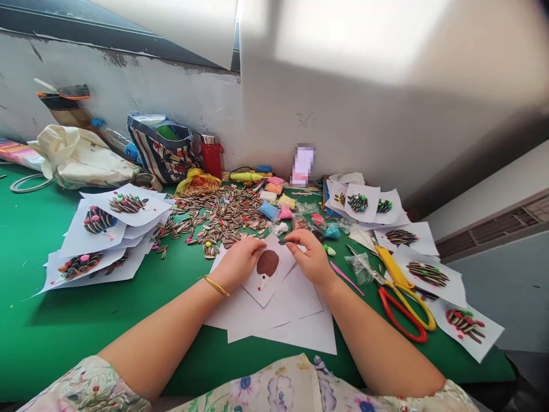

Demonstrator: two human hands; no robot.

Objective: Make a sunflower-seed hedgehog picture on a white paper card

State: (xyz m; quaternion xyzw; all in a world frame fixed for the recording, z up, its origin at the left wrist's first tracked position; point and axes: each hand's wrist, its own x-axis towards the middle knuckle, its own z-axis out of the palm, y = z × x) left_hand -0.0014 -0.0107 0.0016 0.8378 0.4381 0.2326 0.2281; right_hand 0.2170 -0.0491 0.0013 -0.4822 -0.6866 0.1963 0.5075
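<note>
Floral fabric [281,389], embroidered at the cuffs, lay nearest, at six o'clock, below a smooth green tabletop [180,326]. At the centre of the dial, flat white sheets [300,337] overlapped beneath a crisp paper square [277,280], which bore a rounded, matte brown patch [267,262] with dark and red dots below it. The left hand [241,257], a slim gold bangle [217,285] at its wrist, had its fingers bunched narrowly at the square's upper-left edge; I cannot tell whether they gripped it. The right hand [309,254] pinched a small dark piece [282,241] between thumb and fingertips just above the square's top corner, perhaps clay, though it was too tiny to be sure. Metal scissors [380,278] with looped red and yellow handles lay towards four o'clock, just beside paper cards [454,283] carrying ridged seed shapes. More such cards [72,243] were heaped at nine. Beyond, at eleven, spread glossy striped seeds [214,214]; at twelve sat soft pastel packets [269,210]. Farther off, at eleven, a cylindrical red bottle [211,159] stood beside a striped fabric bag [148,149].
</note>
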